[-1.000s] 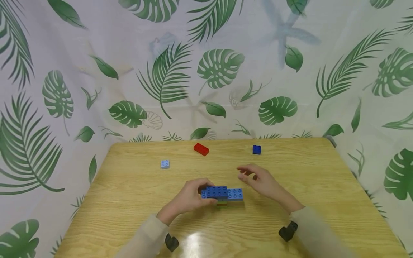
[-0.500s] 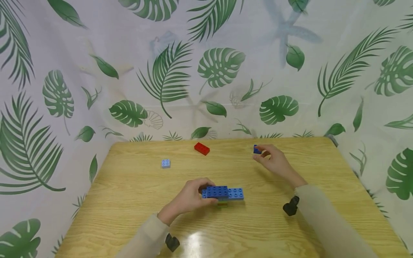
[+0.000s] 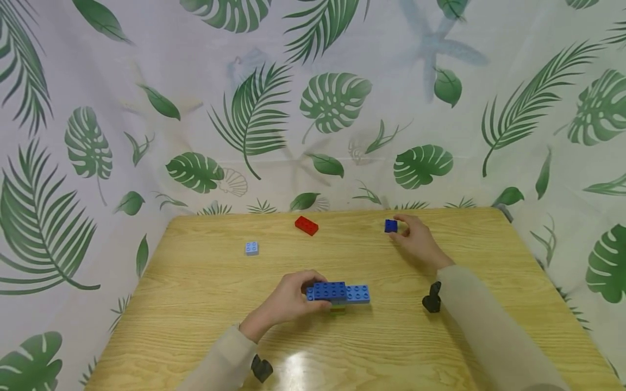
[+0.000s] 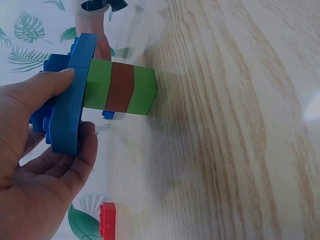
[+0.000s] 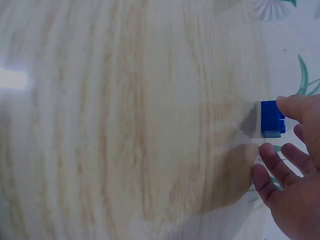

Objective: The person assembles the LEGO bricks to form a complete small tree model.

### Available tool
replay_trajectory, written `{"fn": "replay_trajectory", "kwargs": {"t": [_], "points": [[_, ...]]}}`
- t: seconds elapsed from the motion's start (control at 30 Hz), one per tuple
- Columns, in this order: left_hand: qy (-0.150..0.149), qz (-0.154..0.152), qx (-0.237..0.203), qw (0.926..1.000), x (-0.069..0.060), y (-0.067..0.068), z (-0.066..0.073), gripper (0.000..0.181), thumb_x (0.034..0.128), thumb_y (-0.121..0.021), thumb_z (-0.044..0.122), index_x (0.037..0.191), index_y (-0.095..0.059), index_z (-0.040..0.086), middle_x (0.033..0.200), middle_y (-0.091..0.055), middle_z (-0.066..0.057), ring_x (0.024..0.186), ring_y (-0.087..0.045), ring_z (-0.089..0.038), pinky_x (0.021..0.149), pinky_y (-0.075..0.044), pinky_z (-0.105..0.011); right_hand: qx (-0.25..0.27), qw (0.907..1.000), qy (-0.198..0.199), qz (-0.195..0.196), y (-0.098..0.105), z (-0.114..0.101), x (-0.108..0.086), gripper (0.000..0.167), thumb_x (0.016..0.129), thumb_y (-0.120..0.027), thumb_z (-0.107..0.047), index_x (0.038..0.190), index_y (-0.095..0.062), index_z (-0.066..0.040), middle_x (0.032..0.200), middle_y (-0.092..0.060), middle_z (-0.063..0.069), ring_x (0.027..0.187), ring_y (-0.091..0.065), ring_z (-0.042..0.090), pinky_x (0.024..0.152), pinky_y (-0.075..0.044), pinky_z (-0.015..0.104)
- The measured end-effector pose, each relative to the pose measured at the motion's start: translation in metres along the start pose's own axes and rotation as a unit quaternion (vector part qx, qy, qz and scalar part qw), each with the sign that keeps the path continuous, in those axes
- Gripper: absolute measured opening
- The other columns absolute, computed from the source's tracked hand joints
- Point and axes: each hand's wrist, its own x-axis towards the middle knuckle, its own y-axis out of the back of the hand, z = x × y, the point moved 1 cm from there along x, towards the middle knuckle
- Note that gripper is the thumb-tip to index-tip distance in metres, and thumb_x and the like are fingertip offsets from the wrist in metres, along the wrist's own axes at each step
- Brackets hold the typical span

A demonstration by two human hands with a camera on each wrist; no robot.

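Note:
My left hand (image 3: 288,301) grips a brick build by its top layers, thumb on one side and fingers on the other. The build has a dark blue brick (image 3: 330,291) on longer light blue bricks (image 3: 358,294). Below them, in the left wrist view, a column of green, brown (image 4: 121,87) and green bricks reaches down to the table. At the back right my right hand (image 3: 417,241) is around a small dark blue brick (image 3: 390,226). In the right wrist view its thumb overlaps the brick (image 5: 271,119), while the curved fingers stand apart from it.
A red brick (image 3: 306,226) lies near the table's back edge, left of the small dark blue one. A small pale blue brick (image 3: 251,248) sits farther left. Behind the wooden table (image 3: 195,326) hangs a leaf-patterned curtain (image 3: 274,136).
My right hand has moved from beside the build to the back right, reaching the small dark blue brick. The left hand keeps its grip on the build in the same place.

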Motion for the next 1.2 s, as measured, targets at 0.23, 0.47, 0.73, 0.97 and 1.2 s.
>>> {"fn": "replay_trajectory", "kwargs": {"t": [0.23, 0.47, 0.73, 0.97, 1.2], "points": [[-0.001, 0.001, 0.001, 1.0000, -0.001, 0.000, 0.000, 0.040, 0.0884, -0.088, 0.027, 0.123, -0.071, 0.016, 0.109, -0.072, 0.003, 0.089, -0.061, -0.010, 0.076, -0.052, -0.023, -0.010, 0.9999, -0.010, -0.002, -0.006, 0.005, 0.008, 0.063, 0.105, -0.064, -0.017, 0.157, -0.039, 0.005, 0.155, -0.045, 0.033, 0.095, -0.055, 0.032, 0.084, -0.048, 0.045], [-0.007, 0.001, 0.008, 0.9999, 0.000, 0.000, 0.002, 0.041, 0.0886, -0.088, 0.027, 0.125, -0.071, 0.016, 0.109, -0.073, 0.003, 0.091, -0.063, -0.012, 0.078, -0.053, -0.024, -0.042, 0.9989, -0.003, 0.023, -0.016, 0.010, 0.012, 0.054, 0.106, -0.063, -0.018, 0.149, -0.048, 0.009, 0.144, -0.052, 0.035, 0.100, -0.059, 0.039, 0.088, -0.050, 0.054], [-0.006, 0.003, 0.006, 1.0000, 0.001, -0.001, 0.000, 0.041, 0.0884, -0.088, 0.028, 0.124, -0.071, 0.016, 0.110, -0.073, 0.003, 0.093, -0.063, -0.010, 0.080, -0.054, -0.024, -0.046, 0.9983, -0.007, 0.035, -0.018, 0.009, 0.012, 0.047, 0.105, -0.065, -0.019, 0.141, -0.054, 0.009, 0.135, -0.057, 0.032, 0.093, -0.056, 0.036, 0.082, -0.048, 0.049], [-0.007, 0.003, 0.013, 0.9999, 0.000, 0.000, 0.001, 0.042, 0.0882, -0.088, 0.027, 0.125, -0.071, 0.015, 0.110, -0.073, 0.003, 0.092, -0.063, -0.012, 0.078, -0.053, -0.023, -0.004, 0.9996, -0.013, 0.025, -0.013, -0.003, 0.004, 0.048, 0.106, -0.065, -0.023, 0.143, -0.053, 0.005, 0.109, -0.059, 0.021, 0.079, -0.053, 0.025, 0.070, -0.043, 0.035], [-0.007, 0.000, 0.017, 0.9998, 0.001, 0.000, 0.001, 0.042, 0.0886, -0.088, 0.028, 0.125, -0.071, 0.016, 0.109, -0.073, 0.003, 0.090, -0.063, -0.009, 0.077, -0.054, -0.023, -0.014, 0.9998, 0.013, 0.009, -0.009, -0.033, -0.011, 0.044, 0.104, -0.068, -0.023, 0.141, -0.056, -0.001, 0.127, -0.066, 0.019, 0.095, -0.057, 0.027, 0.079, -0.048, 0.036]]}}
